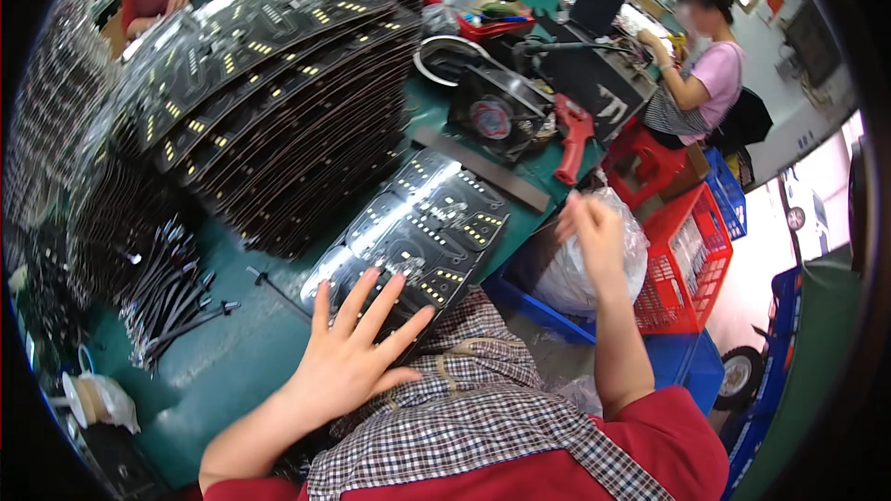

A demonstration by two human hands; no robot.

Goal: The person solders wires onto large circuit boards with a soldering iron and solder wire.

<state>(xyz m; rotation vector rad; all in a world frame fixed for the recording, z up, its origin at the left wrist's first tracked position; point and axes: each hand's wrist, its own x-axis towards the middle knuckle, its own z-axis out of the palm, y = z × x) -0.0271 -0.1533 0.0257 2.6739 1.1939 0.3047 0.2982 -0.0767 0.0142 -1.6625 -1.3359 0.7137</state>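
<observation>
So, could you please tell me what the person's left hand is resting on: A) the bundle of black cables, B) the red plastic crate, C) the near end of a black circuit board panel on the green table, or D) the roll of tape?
C: the left hand lies with fingers spread on the near end of the black circuit board panel, while the right hand is raised off to the side, empty.

We are wearing a red short-sleeved top, and over it we are wearing what looks like a checked apron in brown, black and white, though the fisheye is bending it. Our left hand [348,357] and right hand [594,234] are showing bare, forearms uncovered.
</observation>
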